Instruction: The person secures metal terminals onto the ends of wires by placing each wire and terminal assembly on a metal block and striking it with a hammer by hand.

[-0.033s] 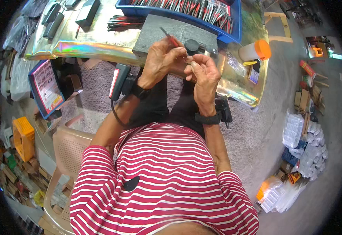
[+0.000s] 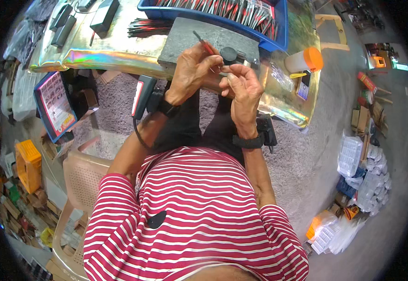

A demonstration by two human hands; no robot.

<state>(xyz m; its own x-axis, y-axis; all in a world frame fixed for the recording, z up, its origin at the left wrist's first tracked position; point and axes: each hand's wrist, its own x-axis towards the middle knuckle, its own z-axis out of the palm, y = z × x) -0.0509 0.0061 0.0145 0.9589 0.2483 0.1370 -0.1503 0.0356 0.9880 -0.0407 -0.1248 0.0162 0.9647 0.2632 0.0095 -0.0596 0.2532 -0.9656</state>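
My left hand (image 2: 191, 72) pinches a slim red-and-black stick (image 2: 207, 47), whose dark end slants up and left over a grey block (image 2: 180, 40). Close beside it, my right hand (image 2: 246, 88) has thumb and forefinger pressed together near the stick's lower end. What lies between those right fingertips is too small to make out. Just beyond the hands, a round black knob (image 2: 229, 55) sits on the block. A bundle of similar red-and-black sticks (image 2: 149, 28) lies left of the block.
Behind the block stands a blue tray (image 2: 282, 28) full of similar sticks. An orange-lidded jar (image 2: 313, 59) is at the right of the shiny table cover (image 2: 115, 57). Black boxes (image 2: 105, 18) lie at the far left. A plastic chair (image 2: 84, 180) stands at my left.
The stick's dark upper end has tilted very slightly to the right. Both hands hold nearly the same position.
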